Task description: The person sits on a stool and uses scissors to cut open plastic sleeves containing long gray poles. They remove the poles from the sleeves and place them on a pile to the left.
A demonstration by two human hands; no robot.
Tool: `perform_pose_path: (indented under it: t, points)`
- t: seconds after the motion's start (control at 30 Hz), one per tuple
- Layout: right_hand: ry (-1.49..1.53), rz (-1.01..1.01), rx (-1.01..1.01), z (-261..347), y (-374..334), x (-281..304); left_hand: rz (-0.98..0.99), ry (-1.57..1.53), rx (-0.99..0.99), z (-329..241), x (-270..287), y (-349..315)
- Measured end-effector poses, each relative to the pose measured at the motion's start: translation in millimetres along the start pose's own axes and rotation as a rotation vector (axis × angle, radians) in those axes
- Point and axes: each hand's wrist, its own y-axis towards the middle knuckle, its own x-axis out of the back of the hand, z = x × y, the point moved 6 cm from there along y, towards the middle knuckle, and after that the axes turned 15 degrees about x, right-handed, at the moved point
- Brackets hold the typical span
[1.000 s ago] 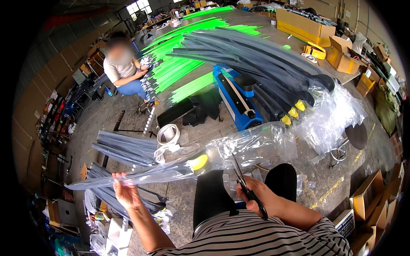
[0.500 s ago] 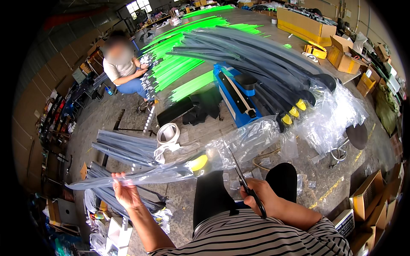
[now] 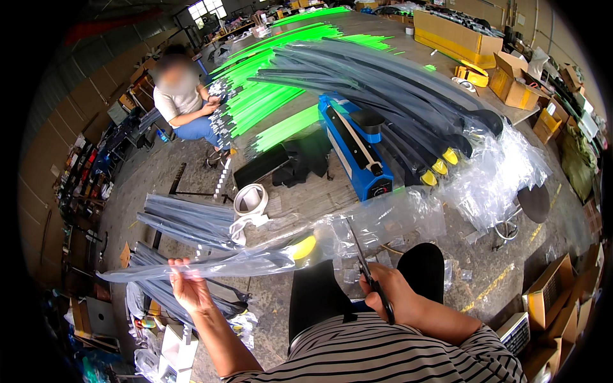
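Note:
A long clear plastic sleeve [image 3: 255, 263] stretches across in front of me, with a long dark item inside that has a yellow piece [image 3: 304, 247] near its right end. My left hand [image 3: 189, 287] pinches the sleeve close to its left end. Scissors [image 3: 363, 263] are gripped in my right hand [image 3: 397, 292]. Their blades point up and overlap the loose plastic to the right of the yellow piece; whether they touch it I cannot tell. Just beyond that plastic stands a blue bag sealer [image 3: 357, 159] with a dark top bar.
Wrapped dark bundles with yellow ends [image 3: 383, 83] and green strips [image 3: 268, 115] cover the table. Crumpled clear plastic [image 3: 498, 172] lies at right. A white tape roll [image 3: 251, 200] sits near more wrapped bundles [image 3: 185, 220]. Another person [image 3: 182, 96] sits at far left.
The sleeve and its yellow piece have shifted slightly right. Loose plastic has slid off the sealer's near end, which now shows. The scissors have moved a little to the right.

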Motion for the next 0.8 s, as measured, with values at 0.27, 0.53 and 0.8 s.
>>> perform_pose_path:
  t: [0.27,0.53,0.8]
  points:
    - [-0.029,-0.039,-0.044,0.1,-1.2,1.6,-0.004,0.004,0.01,3.5,1.4,-2.0]
    - [-0.048,-0.062,-0.029,-1.0,-2.2,2.4,0.011,0.002,0.019,5.9,-0.3,-1.3]
    - [-0.058,-0.108,-0.071,-5.9,-1.1,4.4,0.022,0.017,0.05,8.4,-2.3,-1.9]
